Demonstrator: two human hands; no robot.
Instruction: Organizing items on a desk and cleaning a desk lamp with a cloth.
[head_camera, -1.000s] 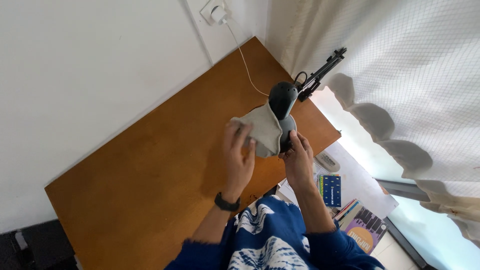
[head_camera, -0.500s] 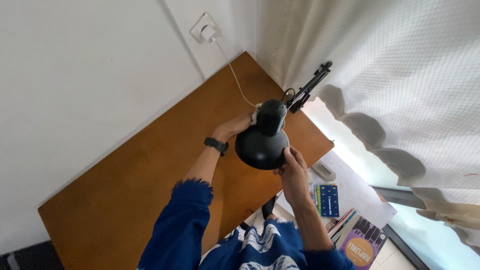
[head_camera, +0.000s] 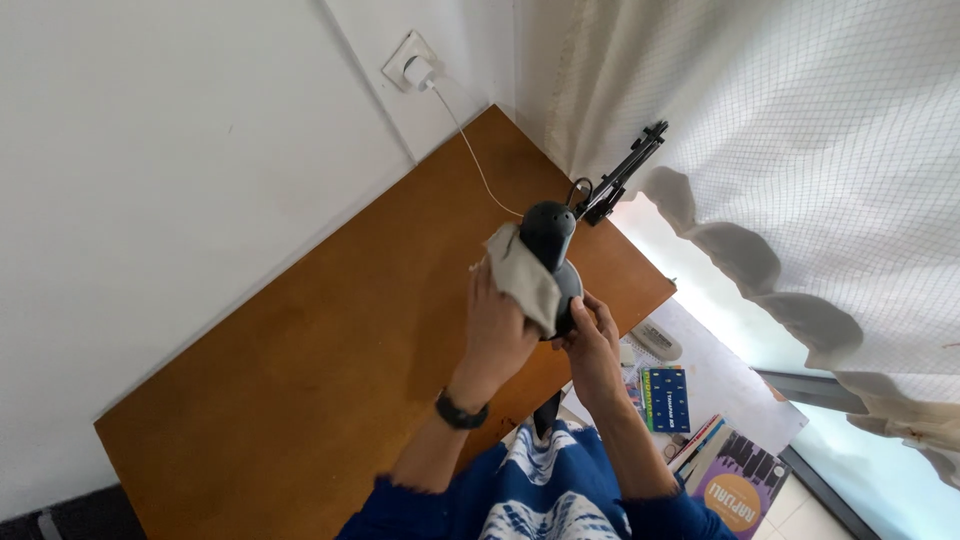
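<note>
Nearest the grip, the left hand (head_camera: 497, 325) presses a soft grey cloth (head_camera: 522, 275) flat against the black lamp head (head_camera: 552, 262), fingers spread over it w/ the fabric draped limp, while the right hand (head_camera: 592, 340) is closed round the shade's lower rim just beside it. Lamp head sits raised above the wooden desk (head_camera: 330, 340); it looks light but smooth & slippery, prob. swivels on its joint, so the rim is the safest hold. Beyond the grip the black jointed arm (head_camera: 622, 172) runs toward the curtain (head_camera: 760, 130), & a white cord (head_camera: 470, 150) leads off to the wall socket (head_camera: 410, 65).
</note>
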